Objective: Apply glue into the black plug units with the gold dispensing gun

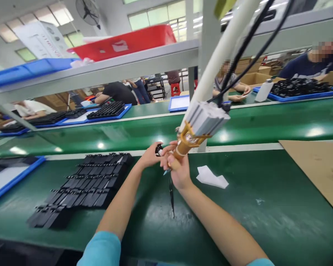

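My left hand (150, 156) pinches a small black part (158, 149) with a shiny, curved edge. Close beside it, my right hand (180, 173) has its fingers curled toward the same part. A light blue tip (166, 172) pokes out below those fingers; what it belongs to is hidden. The orange lower end (182, 148) of a hanging white tube (213, 66) overlaps my right fingers in view, and I cannot tell whether they touch it. Beneath my hands, black tweezers (171, 197) lie on the green work surface (211, 221). A crumpled white paper (211, 177) rests to the right.
Rows of black box-like parts (86, 181) stand on the left, beside a blue-rimmed tray (16, 179). Cardboard (316, 166) covers the right side. Overhead, a shelf (144, 55) carries a red bin (127, 42). Several people sit across the green belt (144, 127).
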`<act>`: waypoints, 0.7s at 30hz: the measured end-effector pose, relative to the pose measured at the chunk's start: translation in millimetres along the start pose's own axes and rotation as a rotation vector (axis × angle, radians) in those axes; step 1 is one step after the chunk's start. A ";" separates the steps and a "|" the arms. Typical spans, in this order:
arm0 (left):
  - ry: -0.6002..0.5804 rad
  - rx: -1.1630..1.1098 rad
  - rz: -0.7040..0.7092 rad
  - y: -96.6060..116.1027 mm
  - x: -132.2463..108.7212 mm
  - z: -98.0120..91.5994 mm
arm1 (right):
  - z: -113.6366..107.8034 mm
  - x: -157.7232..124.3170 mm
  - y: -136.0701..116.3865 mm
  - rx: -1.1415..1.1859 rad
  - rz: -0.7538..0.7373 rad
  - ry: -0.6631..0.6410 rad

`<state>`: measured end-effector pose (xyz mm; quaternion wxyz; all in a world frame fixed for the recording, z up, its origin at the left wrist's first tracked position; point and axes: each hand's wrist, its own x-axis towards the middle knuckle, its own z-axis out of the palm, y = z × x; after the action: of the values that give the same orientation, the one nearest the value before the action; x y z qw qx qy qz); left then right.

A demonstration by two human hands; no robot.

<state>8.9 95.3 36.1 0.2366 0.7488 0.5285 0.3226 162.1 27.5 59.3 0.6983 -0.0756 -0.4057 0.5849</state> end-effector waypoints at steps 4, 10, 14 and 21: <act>-0.275 0.054 -0.046 -14.7 -62.2 -20.8 | -1.3 3.5 -4.7 -0.015 -0.037 0.041; -0.315 -0.055 -0.090 -20.5 -113.8 -14.5 | -2.7 6.8 -8.0 -0.076 -0.070 0.045; -0.116 -0.007 -0.202 -25.7 -123.2 6.0 | -2.7 6.4 -8.3 -0.100 -0.075 0.049; -0.070 -0.315 -0.208 -44.8 -125.9 19.3 | 2.7 1.6 -8.0 -0.092 -0.082 0.109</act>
<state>-34.9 -9.0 -37.5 0.4014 0.6546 0.5372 0.3490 166.4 25.5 66.6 0.7385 -0.1226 -0.3965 0.5314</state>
